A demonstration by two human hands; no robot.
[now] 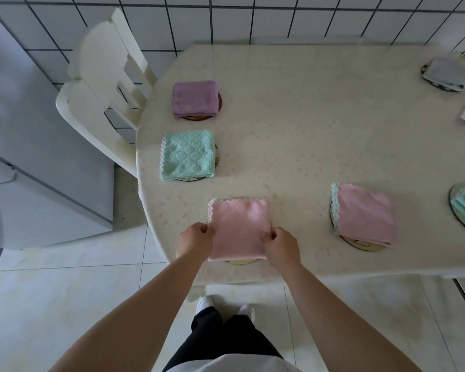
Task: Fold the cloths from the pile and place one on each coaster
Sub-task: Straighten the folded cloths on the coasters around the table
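Left hand (196, 238) and right hand (281, 245) pinch folded pink cloth (239, 229) sides.

Pink cloth (239, 229) looking soft, matt, quilted weave, scalloped trim. Mint cloth (188, 155) showing the same diamond texture. Tablecloth (306, 124) looking matt fabric. Chair (102, 84) appearing smooth plastic. Floor tiles (65, 304) shining glossy.

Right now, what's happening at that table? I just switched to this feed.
A person is setting a folded pink cloth onto a coaster at the near table edge, left hand and right hand pinching its sides. Folded cloths already sit on other coasters: a purple one, a green one and another pink one. More cloths lie at the right edge, partly out of view.
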